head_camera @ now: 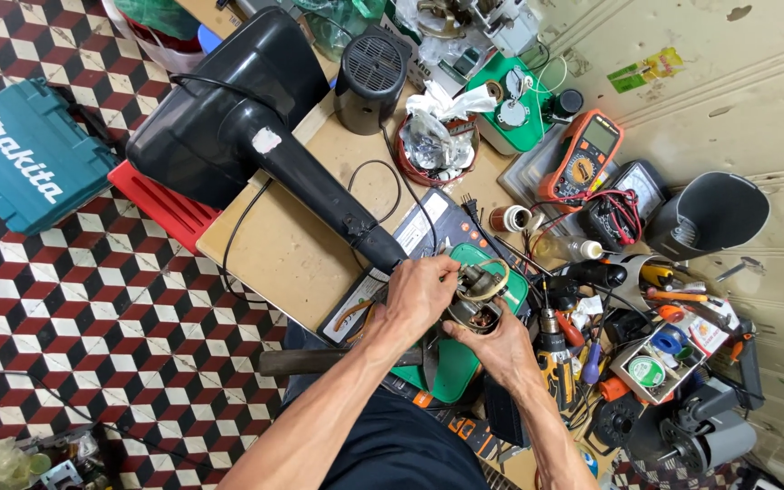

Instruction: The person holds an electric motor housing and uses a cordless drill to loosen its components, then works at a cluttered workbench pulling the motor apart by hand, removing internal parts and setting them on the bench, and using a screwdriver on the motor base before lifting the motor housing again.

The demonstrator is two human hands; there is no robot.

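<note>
Both of my hands are closed around a small electric motor (475, 299) with copper windings and loose wires, held over a green mat (454, 370). My left hand (419, 292) grips its upper left side. My right hand (498, 343) cups it from below and the right. A black fan stand (256, 136) with a long neck lies across the wooden bench (274, 245), its narrow end reaching almost to my left hand.
A black motor housing (372, 77), an orange multimeter (584, 156), a grey plastic cup (711, 213), a cordless drill (553, 349), screwdrivers and tape rolls crowd the bench's right side. A teal tool case (24, 154) and red stool (165, 204) stand on the tiled floor at left.
</note>
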